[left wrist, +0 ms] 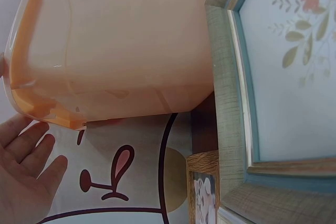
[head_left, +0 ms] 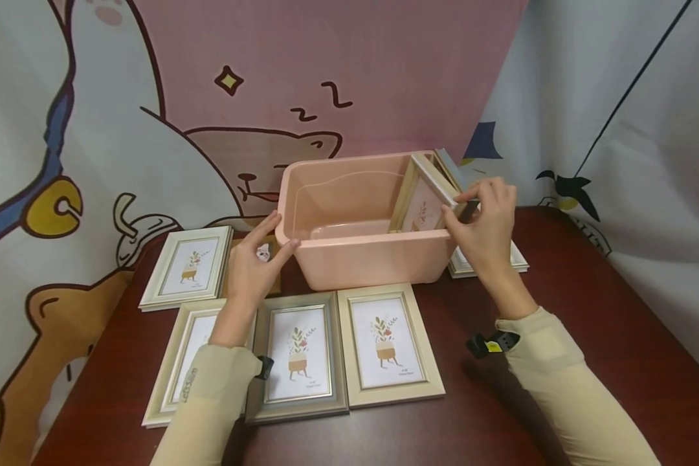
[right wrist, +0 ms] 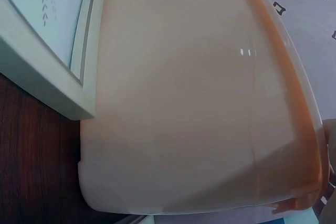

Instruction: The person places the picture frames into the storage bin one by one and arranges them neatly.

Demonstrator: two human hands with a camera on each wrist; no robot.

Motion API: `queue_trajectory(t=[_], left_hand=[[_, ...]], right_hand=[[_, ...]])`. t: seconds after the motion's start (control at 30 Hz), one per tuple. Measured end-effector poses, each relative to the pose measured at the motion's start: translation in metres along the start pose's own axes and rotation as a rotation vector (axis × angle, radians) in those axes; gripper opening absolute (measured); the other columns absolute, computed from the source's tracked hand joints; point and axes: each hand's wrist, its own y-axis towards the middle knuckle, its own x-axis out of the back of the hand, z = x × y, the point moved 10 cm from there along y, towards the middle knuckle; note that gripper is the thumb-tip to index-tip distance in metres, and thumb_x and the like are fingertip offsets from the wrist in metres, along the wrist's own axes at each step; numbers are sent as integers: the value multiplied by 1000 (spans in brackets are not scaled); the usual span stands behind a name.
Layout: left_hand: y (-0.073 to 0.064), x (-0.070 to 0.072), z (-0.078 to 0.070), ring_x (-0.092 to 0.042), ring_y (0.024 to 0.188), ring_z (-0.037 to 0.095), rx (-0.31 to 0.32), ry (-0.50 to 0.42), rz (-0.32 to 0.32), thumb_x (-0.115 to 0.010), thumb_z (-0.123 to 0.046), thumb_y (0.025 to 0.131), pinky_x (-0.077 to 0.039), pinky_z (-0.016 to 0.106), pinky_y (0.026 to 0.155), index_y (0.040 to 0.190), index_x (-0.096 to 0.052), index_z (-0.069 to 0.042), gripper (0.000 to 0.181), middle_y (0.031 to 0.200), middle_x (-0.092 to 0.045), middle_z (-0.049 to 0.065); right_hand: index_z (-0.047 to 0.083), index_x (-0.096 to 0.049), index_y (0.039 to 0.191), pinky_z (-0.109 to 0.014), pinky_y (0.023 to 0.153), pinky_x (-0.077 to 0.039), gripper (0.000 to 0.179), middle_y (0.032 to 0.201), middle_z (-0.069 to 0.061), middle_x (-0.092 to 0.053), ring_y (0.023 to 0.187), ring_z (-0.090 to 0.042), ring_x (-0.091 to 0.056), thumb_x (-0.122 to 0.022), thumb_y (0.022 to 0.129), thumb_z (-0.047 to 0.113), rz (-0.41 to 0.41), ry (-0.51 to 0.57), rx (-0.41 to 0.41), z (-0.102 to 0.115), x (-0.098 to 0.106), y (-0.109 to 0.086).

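A pink plastic bin point(head_left: 378, 259) stands on the table, with several picture frames point(head_left: 424, 207) leaning inside its right end. My left hand point(head_left: 255, 265) touches the rim at the bin's left front corner, thumb on the front side. Its fingers point(left wrist: 31, 148) look fairly straight in the left wrist view. At the right end, my right hand point(head_left: 489, 223) pinches the upper corner of a picture frame by the rim. Part of that frame is hidden behind the fingers. In the right wrist view the bin's wall point(right wrist: 184, 93) fills most of the picture, and the hand's grip is out of sight.
In front of the bin lie a cream frame point(head_left: 391, 388), a grey frame point(head_left: 297, 414) and a pale frame point(head_left: 163, 401) partly under my left arm. Stacked white frames point(head_left: 151, 299) lie left, near a small brown wooden frame point(head_left: 275, 285). More white frames point(head_left: 520, 259) sit right.
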Motion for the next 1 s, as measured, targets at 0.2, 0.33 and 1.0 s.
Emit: queue_trajectory(t=[0.2,0.33,1.0], left_hand=[[0,0,0,-51,139,23,2,-12,-4,-76,-37,88,-43,47,114,141,-58,-17,60,148,-55,-3],[0,-1,0,-51,139,23,-1,-13,1,-75,-38,88,-42,46,114,141,-58,-17,60,148,-54,-3],[1,-2,1,-53,137,23,6,-10,0,-76,-40,88,-43,45,114,141,-58,-18,61,148,-55,-4]], right_hand=[[-5,-62,91,-31,82,-29,28,106,-24,-58,97,-39,-42,-82,81,12,16,16,-37,-4,1,-2],[-4,-66,95,-29,83,-28,27,112,-24,-59,98,-33,-42,-83,80,10,34,39,-55,-6,3,-6],[-5,-70,103,-29,91,-35,25,116,-24,-64,105,-39,-52,-79,81,1,55,90,8,-5,22,-18]])
